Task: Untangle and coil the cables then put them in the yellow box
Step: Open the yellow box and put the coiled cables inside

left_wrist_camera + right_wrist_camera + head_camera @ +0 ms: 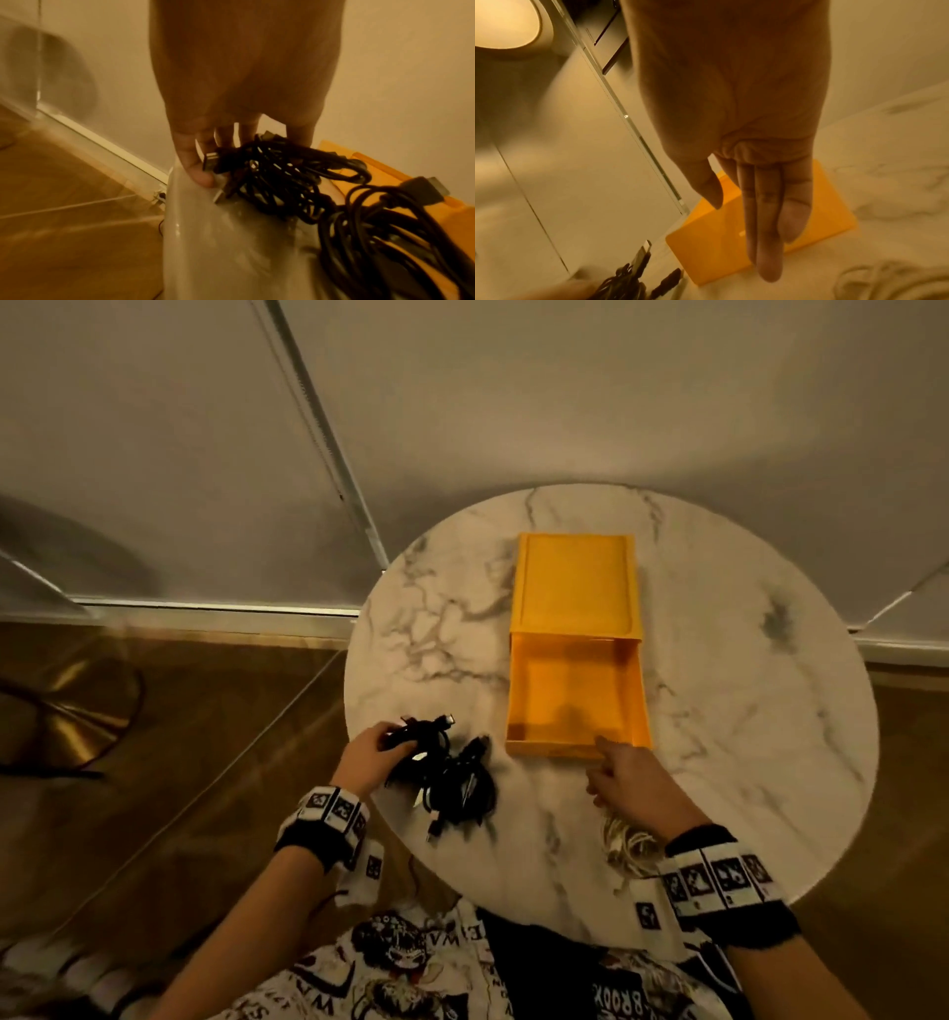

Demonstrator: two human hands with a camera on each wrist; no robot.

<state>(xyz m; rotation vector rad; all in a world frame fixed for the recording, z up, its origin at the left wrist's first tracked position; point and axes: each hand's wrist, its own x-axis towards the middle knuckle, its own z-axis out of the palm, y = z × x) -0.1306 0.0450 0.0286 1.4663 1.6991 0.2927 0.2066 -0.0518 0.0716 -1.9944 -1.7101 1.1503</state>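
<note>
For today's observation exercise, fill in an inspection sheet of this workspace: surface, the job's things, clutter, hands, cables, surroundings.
Surface: round marble table.
Job's things: yellow box open and empty, its lid lying behind it.
Clutter: nothing seen.
Hands: left hand grips the black cables; right hand open, fingers straight, near the box's front edge.
Cables: black cables tangled on the table, left of the box; white cable bunched under the right wrist.
Surroundings: wooden floor, pale wall.
</note>
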